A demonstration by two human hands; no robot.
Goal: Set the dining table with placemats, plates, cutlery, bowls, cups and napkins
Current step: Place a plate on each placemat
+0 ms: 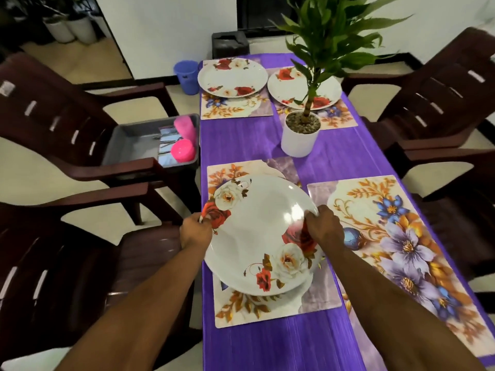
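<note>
Both grips pinch plate (261, 234) rim, left (195, 232), right (325, 227); I lower it level, centre on mat (270, 306), release together.

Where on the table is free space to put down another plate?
The near right placemat is bare. The purple cloth between pot and tray is free too. The far placemats and near left one are crowded with plates.
</note>
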